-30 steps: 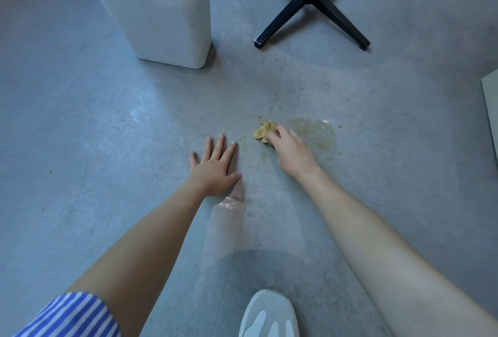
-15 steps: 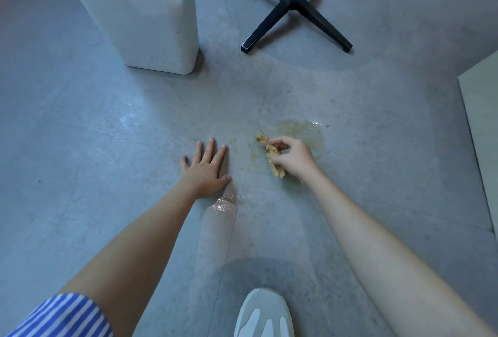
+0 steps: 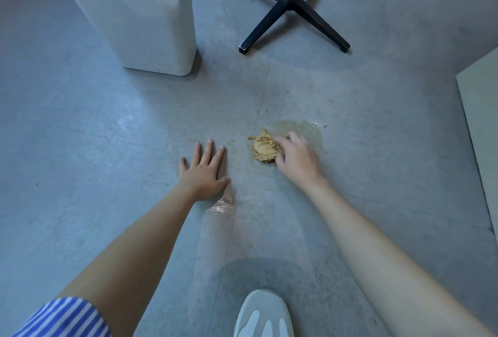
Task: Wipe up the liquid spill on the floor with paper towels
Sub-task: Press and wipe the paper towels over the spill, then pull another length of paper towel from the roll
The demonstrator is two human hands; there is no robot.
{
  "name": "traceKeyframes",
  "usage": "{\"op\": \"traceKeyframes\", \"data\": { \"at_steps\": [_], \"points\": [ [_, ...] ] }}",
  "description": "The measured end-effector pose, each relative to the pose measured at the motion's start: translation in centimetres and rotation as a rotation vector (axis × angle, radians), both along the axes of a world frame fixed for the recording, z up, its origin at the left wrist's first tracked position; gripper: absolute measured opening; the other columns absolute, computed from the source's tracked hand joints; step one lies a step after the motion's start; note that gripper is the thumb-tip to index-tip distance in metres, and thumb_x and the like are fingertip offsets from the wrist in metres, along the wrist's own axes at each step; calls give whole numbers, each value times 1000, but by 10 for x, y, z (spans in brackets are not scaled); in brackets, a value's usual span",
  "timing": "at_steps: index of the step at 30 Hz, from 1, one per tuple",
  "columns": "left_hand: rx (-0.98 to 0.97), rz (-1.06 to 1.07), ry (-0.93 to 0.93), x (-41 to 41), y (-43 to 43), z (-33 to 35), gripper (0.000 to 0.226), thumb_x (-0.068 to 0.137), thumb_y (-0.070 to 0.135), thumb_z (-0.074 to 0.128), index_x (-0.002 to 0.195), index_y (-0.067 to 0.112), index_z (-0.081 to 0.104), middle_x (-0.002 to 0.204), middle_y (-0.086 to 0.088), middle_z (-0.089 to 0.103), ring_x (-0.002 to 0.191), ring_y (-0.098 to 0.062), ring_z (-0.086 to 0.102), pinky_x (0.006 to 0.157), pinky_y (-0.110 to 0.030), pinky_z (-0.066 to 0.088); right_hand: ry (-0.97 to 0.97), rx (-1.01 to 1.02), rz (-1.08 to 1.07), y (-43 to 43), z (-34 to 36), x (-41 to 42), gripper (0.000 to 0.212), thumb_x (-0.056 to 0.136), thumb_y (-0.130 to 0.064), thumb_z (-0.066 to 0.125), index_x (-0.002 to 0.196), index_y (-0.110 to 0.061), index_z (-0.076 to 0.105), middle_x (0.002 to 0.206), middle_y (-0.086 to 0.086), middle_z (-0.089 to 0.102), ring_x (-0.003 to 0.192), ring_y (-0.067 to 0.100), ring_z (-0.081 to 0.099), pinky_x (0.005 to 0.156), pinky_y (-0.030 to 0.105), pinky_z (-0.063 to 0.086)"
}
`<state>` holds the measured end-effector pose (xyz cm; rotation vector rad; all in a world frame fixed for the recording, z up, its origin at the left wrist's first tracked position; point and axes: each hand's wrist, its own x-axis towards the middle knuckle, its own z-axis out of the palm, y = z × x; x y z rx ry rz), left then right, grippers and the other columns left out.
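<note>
The paper towel wad (image 3: 265,147) lies on the floor (image 3: 107,147) between the two hands. It touches the right hand (image 3: 297,160) on the thumb side and is near the left hand (image 3: 204,172) but apart from it. The wad is crumpled, soaked tan and roughly round, with no evident long axis.

The spill (image 3: 310,129) lies just beyond the right hand's fingertips, spreading away from the person. The wad sits at the spill's edge nearest the left hand. The coming stroke probably has to carry the wad outward, away from the left hand and across the liquid.

**Right hand:** palm down, forearm extended, fingers curled over the wad's near edge with the thumb under its lower side. It holds the wad. Blur hides how firm the grip is.

**Left hand:** flat on the floor, fingers straight and spread, holding nothing. It appears to serve as a brace.

A wet streak (image 3: 223,203) glistens just behind the left hand's thumb and probably needs a later pass.
</note>
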<state>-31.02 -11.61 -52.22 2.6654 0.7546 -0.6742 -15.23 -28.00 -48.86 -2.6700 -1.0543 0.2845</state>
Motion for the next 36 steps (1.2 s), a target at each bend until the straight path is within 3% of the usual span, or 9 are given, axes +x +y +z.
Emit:
{"op": "traceKeyframes", "data": {
  "at_steps": [6,10,15,18,22,26,29,32,36],
  "points": [
    [-15,7,8,1,3,6,77,94,56,39,152,34,-6,159,4,-20,147,-24,-13,113,-54,11,16,-96,199,2,-20,-12,50,90,-8,47,139,-16,46,146,4,43,135,25,38,107,33,35],
    [-24,16,-3,3,7,14,72,93,48,45,152,35,5,161,5,-7,148,-22,-2,112,-55,14,36,-203,215,4,-4,-6,52,90,-13,46,141,-23,43,148,-1,40,132,23,39,102,32,37],
    [-35,23,-17,16,16,42,58,93,43,47,147,28,29,152,5,31,139,-20,28,112,-55,14,135,-330,180,0,16,0,55,86,-14,48,140,-22,44,143,3,43,127,28,45,96,36,43],
    [34,19,-103,26,24,71,46,95,39,46,138,24,45,138,2,52,128,-20,46,108,-44,25,144,-390,151,-1,40,8,38,82,-14,50,119,-20,62,122,9,59,112,30,57,86,35,49],
    [136,-19,-298,44,35,134,22,92,27,49,105,21,65,112,-1,63,102,-27,59,74,-29,41,102,-264,-15,2,92,21,20,81,-13,54,91,-15,71,101,7,68,95,30,63,71,30,49],
    [223,-43,-413,66,49,206,14,89,23,49,87,19,62,101,-2,62,90,-28,60,64,-27,38,13,-100,-136,15,162,37,23,82,-15,55,60,-11,56,70,4,54,73,30,58,51,24,35],
    [246,-50,-503,93,60,263,10,88,25,53,85,21,62,101,1,62,91,-25,61,65,-26,37,-32,42,-197,28,228,57,15,79,-18,58,70,-7,64,84,5,62,79,28,61,56,26,39],
    [233,-73,-594,117,65,315,7,83,31,60,80,25,58,99,4,62,94,-21,61,68,-26,42,-58,190,-251,41,291,73,11,79,-24,61,69,-17,60,84,0,62,83,25,61,61,25,36],
    [233,-100,-730,149,74,378,14,85,34,61,94,24,62,105,7,63,93,-17,61,72,-27,45,-125,308,-248,60,362,97,10,82,-23,57,75,-19,62,85,-1,65,82,22,60,63,25,38]
  ]
}}
